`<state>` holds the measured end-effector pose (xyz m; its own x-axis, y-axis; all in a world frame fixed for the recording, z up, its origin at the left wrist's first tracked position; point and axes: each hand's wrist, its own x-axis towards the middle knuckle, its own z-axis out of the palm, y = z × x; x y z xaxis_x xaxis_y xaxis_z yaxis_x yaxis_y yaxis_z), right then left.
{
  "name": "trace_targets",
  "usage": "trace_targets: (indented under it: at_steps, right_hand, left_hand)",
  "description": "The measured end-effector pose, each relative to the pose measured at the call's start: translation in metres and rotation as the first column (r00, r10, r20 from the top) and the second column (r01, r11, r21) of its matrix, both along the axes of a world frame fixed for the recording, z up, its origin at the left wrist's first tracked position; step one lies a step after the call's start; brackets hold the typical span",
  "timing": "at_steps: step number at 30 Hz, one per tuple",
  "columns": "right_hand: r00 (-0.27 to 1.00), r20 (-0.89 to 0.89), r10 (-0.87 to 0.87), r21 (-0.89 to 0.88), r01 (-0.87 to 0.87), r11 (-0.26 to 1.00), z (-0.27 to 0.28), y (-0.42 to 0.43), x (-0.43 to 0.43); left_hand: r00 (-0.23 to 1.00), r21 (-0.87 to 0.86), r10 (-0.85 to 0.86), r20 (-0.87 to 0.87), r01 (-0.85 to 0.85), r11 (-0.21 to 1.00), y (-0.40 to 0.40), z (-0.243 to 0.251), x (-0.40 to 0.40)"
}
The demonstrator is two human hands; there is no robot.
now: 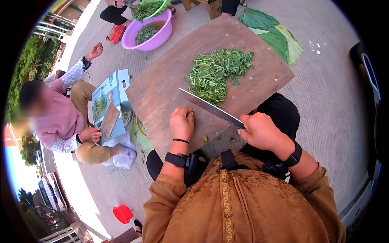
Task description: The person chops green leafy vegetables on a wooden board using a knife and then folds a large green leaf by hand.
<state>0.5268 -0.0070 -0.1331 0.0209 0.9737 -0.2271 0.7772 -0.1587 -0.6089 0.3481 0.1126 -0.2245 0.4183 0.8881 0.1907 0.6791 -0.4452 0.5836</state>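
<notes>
My right hand [259,130] grips a large kitchen knife [211,108] by its handle end. Its broad blade points up and left over a wooden board [161,82], beside a heap of chopped leafy greens [209,74]. On the near left part of the board, my left hand [182,121] has its fingers curled and pinched around a small pale plant scrap at the fingertips. The blade tip lies to the right of and beyond the left hand, apart from it. A small leaf piece [205,139] rests near the board's front edge.
At left, a seated person [60,112] has one hand by a small board [110,121] on a blue carton [123,80]. A purple basin [164,33] and green colander [162,9] hold greens. Large green leaves [267,33] lie beyond the board; a red tub [122,214] stands lower left.
</notes>
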Motion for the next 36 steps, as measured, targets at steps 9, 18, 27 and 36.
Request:
trace_targets:
  at_steps: [9,18,27,36]
  right_hand:
    - [1.0,-0.009,0.026,-0.014,-0.026,1.0,-0.007,0.003,0.001]
    - [0.991,0.063,0.12,-0.005,-0.12,0.993,-0.004,0.011,-0.012]
    - [0.986,0.031,0.161,-0.094,-0.157,0.983,-0.001,0.027,-0.024]
    - [0.984,-0.111,0.14,-0.202,-0.16,0.966,-0.006,0.053,-0.031]
  left_hand:
    - [0.983,0.14,-0.13,0.13,0.111,0.984,-0.017,-0.012,-0.02]
    - [0.995,0.129,-0.021,0.101,0.007,0.992,-0.017,-0.014,-0.022]
    - [0.995,0.148,-0.005,0.095,-0.009,0.989,-0.007,-0.016,-0.034]
    - [0.99,0.182,-0.032,0.139,0.006,0.983,0.011,-0.028,-0.045]
